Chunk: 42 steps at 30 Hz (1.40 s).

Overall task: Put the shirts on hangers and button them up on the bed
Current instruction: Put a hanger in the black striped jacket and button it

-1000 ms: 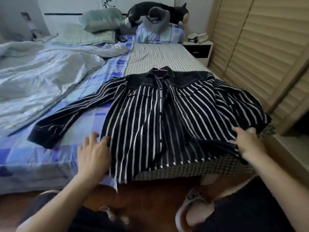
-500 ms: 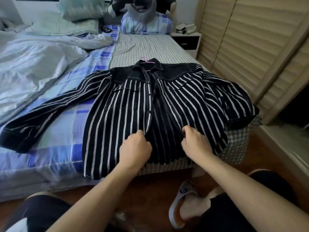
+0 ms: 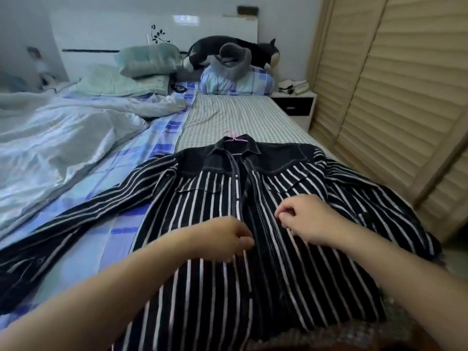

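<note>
A black shirt with white stripes lies face up on the bed, collar away from me, its front open down the middle. A pink hanger sits inside the collar, only its hook and neck showing. My left hand grips the edge of the left front panel at mid-chest. My right hand has curled fingers pinching the edge of the right front panel, a short gap from the left hand. The left sleeve stretches out across the blue checked sheet.
A crumpled pale duvet fills the left of the bed. Green pillows, a black plush toy and a checked pillow sit at the headboard. A nightstand and louvred doors line the right side.
My hands went from the shirt's lower corners to the open front edges, then slid up the plackets to mid-chest. My head has leaned closer over the bed.
</note>
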Each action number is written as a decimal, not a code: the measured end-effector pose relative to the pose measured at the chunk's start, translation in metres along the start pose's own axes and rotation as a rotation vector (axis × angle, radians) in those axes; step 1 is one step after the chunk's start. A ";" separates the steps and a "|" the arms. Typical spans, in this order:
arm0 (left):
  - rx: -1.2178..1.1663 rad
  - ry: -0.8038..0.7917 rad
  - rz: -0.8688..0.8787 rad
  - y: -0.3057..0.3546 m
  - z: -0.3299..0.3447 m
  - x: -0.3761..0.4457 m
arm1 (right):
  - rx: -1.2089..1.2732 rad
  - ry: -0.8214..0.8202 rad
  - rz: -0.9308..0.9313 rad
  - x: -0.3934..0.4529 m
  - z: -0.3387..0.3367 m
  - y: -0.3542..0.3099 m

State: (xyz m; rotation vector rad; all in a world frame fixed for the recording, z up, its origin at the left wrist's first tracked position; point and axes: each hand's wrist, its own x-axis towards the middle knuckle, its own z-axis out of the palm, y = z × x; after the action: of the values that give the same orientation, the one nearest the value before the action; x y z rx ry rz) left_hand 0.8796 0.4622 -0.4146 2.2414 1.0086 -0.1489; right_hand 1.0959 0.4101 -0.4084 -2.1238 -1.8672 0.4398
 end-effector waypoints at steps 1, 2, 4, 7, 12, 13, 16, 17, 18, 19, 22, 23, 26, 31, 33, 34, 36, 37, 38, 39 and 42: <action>-0.018 0.155 -0.014 -0.008 -0.025 0.016 | 0.008 0.029 0.007 0.030 -0.012 0.000; -0.013 0.290 -0.034 -0.016 -0.046 0.033 | -0.001 0.034 0.014 0.058 -0.022 -0.003; -0.054 0.473 -0.111 -0.039 -0.079 0.071 | -0.028 0.030 0.056 0.116 -0.030 -0.004; -0.175 0.547 -0.214 -0.077 -0.100 0.124 | 0.012 0.038 0.152 0.191 -0.018 -0.001; 0.007 0.770 -0.150 -0.122 -0.119 0.206 | 0.032 0.116 0.184 0.288 0.018 0.001; 0.071 0.799 -0.108 -0.131 -0.129 0.224 | 0.050 0.143 0.178 0.309 0.026 0.004; 0.252 0.748 0.024 -0.161 -0.160 0.279 | 0.207 0.213 0.186 0.358 0.063 0.025; 0.282 0.732 0.088 -0.172 -0.166 0.297 | 0.276 0.313 0.193 0.367 0.079 0.033; 0.273 0.731 0.157 -0.183 -0.170 0.314 | 0.334 0.451 0.193 0.370 0.095 0.040; 0.239 0.745 0.226 -0.192 -0.170 0.328 | 0.372 0.597 0.197 0.370 0.106 0.045; 0.113 0.741 0.341 -0.198 -0.169 0.356 | 0.465 0.822 0.304 0.369 0.110 0.048; 0.117 0.691 0.357 -0.196 -0.171 0.362 | 0.549 0.791 0.357 0.369 0.105 0.047; 0.252 0.468 0.278 -0.178 -0.187 0.369 | 0.800 0.616 0.402 0.368 0.095 0.039; 0.336 0.177 -0.027 -0.148 -0.192 0.378 | 0.925 0.472 0.266 0.369 0.084 0.028; 0.252 0.246 -0.069 -0.154 -0.177 0.382 | 0.719 0.398 0.246 0.375 0.088 0.026; 0.177 0.306 -0.080 -0.160 -0.168 0.382 | 0.668 0.382 0.250 0.379 0.093 0.028; 0.003 0.458 -0.053 -0.171 -0.150 0.381 | 0.745 0.418 0.263 0.383 0.095 0.032; -0.042 0.532 -0.025 -0.175 -0.144 0.380 | 0.888 0.433 0.271 0.385 0.092 0.036; -0.025 0.590 0.001 -0.176 -0.139 0.379 | 1.076 0.435 0.282 0.386 0.087 0.038; 0.028 0.629 0.018 -0.177 -0.135 0.378 | 1.263 0.422 0.286 0.386 0.081 0.037; 0.066 0.644 0.024 -0.176 -0.133 0.380 | 1.254 0.428 0.239 0.387 0.081 0.026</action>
State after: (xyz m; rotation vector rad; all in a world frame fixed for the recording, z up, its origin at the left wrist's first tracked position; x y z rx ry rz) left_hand 0.9997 0.8662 -0.5396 2.4109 1.3084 0.5950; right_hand 1.1329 0.7912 -0.5094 -1.3543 -0.7005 0.8281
